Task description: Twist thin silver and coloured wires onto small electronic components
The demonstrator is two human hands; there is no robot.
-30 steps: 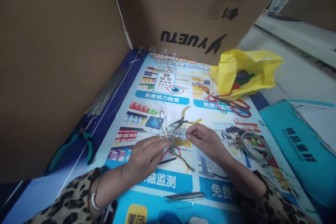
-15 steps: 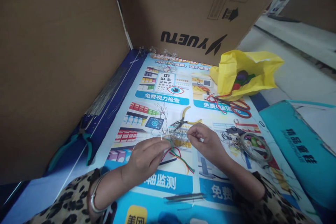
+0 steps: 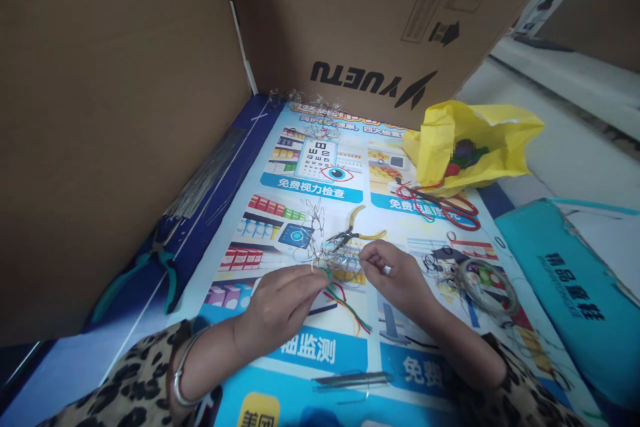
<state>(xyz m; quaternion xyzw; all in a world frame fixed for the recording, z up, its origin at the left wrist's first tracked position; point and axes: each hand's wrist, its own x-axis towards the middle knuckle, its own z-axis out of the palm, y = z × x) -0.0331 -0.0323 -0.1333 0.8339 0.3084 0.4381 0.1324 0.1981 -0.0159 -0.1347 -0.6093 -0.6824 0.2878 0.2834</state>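
Note:
My left hand (image 3: 283, 297) is closed in a pinch on a thin bent wire piece (image 3: 316, 220) whose loops rise above the fingertips. My right hand (image 3: 393, 273) is also pinched, its fingertips at the right side of the tangle of fine wire (image 3: 340, 259); the strand in it is too thin to follow clearly. Red, green and yellow cords (image 3: 353, 307) trail from beneath my left fingers over the printed mat. Just behind the wire lie small pliers with yellow handles (image 3: 357, 233), partly overlapped by it.
Teal-handled pliers (image 3: 167, 273) and a bundle of straight wires (image 3: 205, 177) lie at left. Red-handled scissors (image 3: 460, 212) rest before a yellow bag (image 3: 510, 140). A wire coil (image 3: 487, 287) and teal box (image 3: 555, 280) are at right. Cardboard walls (image 3: 360, 20) stand behind and left.
The view has shifted slightly. Both hands keep their pinches over the wire in nearly the same place; nothing is visibly let go.

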